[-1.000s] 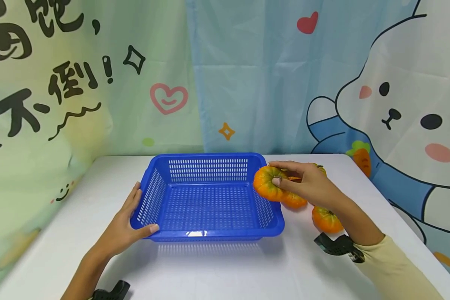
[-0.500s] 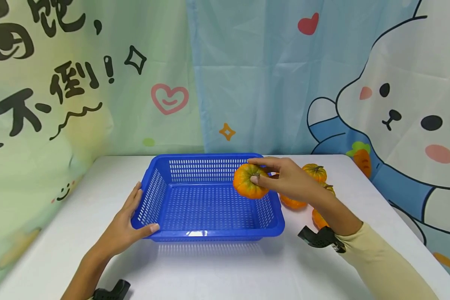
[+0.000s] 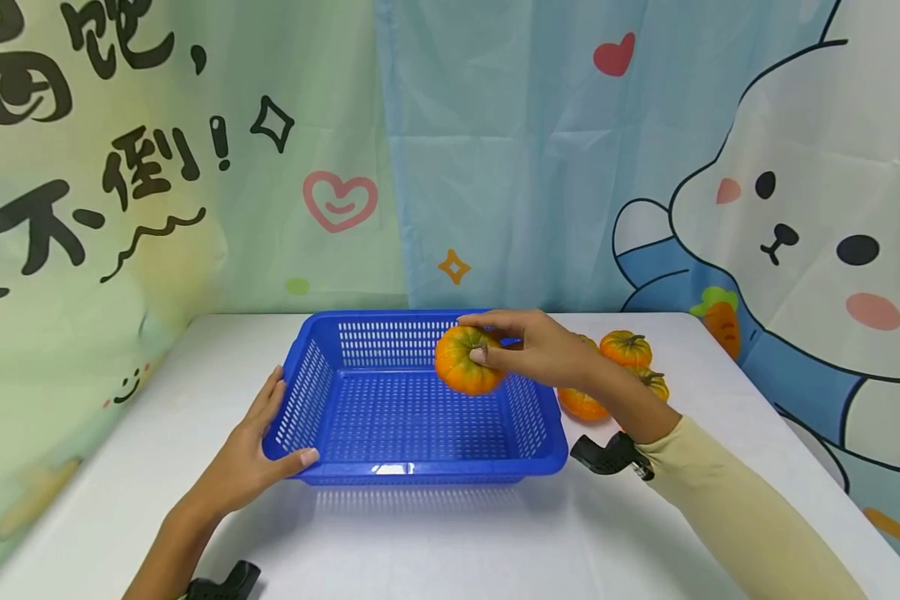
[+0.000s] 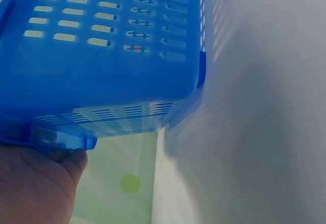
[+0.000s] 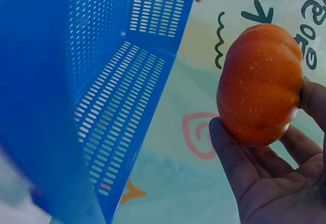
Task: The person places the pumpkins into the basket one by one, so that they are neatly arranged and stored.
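A small orange pumpkin (image 3: 468, 360) with greenish-yellow streaks and a short stem is held above the blue basket. My right hand (image 3: 536, 350) pinches it, thumb on the near side near the stem and fingers behind. Seen from the right wrist, the pumpkin (image 5: 261, 84) shows its smooth orange underside, well clear of the basket wall. The blue plastic basket (image 3: 420, 468) stands on the white table with nothing visible inside. My left hand (image 3: 243, 458) holds its front left corner, the thumb over the rim. In the left wrist view, part of this hand (image 4: 38, 183) lies against the rim.
Several more orange pumpkins (image 3: 626, 347) cluster right of the basket, partly hidden by my right forearm. A printed cloth backdrop (image 3: 480, 167) hangs behind the white table (image 3: 435, 542).
My right hand has carried the pumpkin leftward from the basket's right edge to over its interior, uncovering more of the pumpkins on the right. The left hand and basket have kept their place.
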`<move>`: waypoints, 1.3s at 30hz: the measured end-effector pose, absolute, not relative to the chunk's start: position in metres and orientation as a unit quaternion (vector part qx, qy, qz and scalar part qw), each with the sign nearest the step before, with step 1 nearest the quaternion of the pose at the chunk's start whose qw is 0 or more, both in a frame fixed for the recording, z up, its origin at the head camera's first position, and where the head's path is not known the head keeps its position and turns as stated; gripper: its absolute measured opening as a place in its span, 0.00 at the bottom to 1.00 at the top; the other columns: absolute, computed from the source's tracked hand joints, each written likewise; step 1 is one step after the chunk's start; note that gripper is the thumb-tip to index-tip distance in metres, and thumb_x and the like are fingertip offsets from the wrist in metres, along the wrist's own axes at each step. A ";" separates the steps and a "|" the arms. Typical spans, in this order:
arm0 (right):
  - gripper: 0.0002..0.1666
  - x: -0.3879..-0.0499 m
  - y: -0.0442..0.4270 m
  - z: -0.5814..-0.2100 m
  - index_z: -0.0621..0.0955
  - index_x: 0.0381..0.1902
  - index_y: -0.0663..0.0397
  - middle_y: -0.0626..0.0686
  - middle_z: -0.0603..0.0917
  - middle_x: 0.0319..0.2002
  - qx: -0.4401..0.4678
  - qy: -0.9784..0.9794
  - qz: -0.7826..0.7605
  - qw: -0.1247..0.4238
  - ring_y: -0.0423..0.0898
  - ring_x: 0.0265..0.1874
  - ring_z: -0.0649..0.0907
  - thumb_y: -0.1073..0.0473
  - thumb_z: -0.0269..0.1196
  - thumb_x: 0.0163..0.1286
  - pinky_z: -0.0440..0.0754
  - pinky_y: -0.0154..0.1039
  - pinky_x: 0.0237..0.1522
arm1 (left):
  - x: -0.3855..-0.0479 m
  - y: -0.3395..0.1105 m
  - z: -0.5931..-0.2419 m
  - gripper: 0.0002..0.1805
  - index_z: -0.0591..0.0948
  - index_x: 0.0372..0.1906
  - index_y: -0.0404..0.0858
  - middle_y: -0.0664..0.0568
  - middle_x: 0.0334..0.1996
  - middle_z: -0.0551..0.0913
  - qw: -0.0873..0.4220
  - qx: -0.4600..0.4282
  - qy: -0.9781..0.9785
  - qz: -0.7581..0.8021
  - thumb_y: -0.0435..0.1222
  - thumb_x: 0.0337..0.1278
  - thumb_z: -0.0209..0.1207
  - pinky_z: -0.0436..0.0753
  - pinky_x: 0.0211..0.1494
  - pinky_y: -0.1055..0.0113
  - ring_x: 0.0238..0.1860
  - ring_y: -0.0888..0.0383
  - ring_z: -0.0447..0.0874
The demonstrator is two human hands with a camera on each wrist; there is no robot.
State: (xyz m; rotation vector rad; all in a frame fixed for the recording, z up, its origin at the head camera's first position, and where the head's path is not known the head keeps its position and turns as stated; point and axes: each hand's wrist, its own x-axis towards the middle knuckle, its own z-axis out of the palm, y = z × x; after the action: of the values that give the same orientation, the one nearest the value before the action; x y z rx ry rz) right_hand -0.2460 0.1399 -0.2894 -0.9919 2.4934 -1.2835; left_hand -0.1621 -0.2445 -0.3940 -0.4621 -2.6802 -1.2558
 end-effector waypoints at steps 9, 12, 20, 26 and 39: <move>0.28 -0.260 0.120 -0.292 0.75 0.66 0.53 0.55 0.80 0.56 -0.354 0.828 -0.424 0.094 0.54 0.54 0.80 0.55 0.63 0.69 0.84 0.40 0.42 | -0.163 -0.246 -0.396 0.58 0.44 0.75 0.28 0.50 0.78 0.36 0.074 -0.157 -0.891 -0.419 0.44 0.50 0.69 0.49 0.66 0.30 0.75 0.38 0.36; 0.27 -0.264 0.113 -0.293 0.75 0.66 0.54 0.54 0.81 0.54 -0.371 0.821 -0.422 0.105 0.53 0.54 0.80 0.57 0.63 0.69 0.84 0.40 0.43 | -0.163 -0.246 -0.396 0.58 0.45 0.75 0.28 0.49 0.78 0.36 0.075 -0.157 -0.891 -0.419 0.44 0.50 0.69 0.50 0.66 0.30 0.75 0.37 0.36; 0.27 -0.271 0.097 -0.293 0.75 0.65 0.52 0.51 0.82 0.50 -0.404 0.814 -0.403 0.104 0.50 0.50 0.80 0.59 0.62 0.69 0.83 0.39 0.42 | -0.163 -0.246 -0.396 0.57 0.45 0.75 0.28 0.49 0.78 0.36 0.076 -0.158 -0.892 -0.417 0.44 0.50 0.68 0.50 0.65 0.29 0.75 0.36 0.36; 0.25 -0.275 0.083 -0.300 0.74 0.66 0.54 0.51 0.82 0.50 -0.423 0.808 -0.396 0.111 0.47 0.45 0.80 0.61 0.59 0.71 0.82 0.37 0.41 | -0.162 -0.246 -0.396 0.57 0.45 0.75 0.28 0.50 0.78 0.37 0.080 -0.159 -0.891 -0.417 0.44 0.50 0.68 0.50 0.65 0.30 0.75 0.37 0.36; 0.24 -0.286 0.063 -0.326 0.76 0.64 0.52 0.48 0.81 0.53 -0.427 0.808 -0.365 0.179 0.46 0.48 0.78 0.63 0.60 0.71 0.79 0.35 0.50 | -0.163 -0.246 -0.396 0.57 0.46 0.75 0.28 0.50 0.78 0.37 0.081 -0.161 -0.893 -0.412 0.44 0.50 0.68 0.51 0.65 0.29 0.74 0.36 0.37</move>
State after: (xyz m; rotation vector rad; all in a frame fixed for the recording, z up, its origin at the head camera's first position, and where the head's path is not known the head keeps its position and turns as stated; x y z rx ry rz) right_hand -0.2859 0.0628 -0.3258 -1.2072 2.2847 -1.0314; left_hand -0.1629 -0.2461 -0.3961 -0.4819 -2.6692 -1.2319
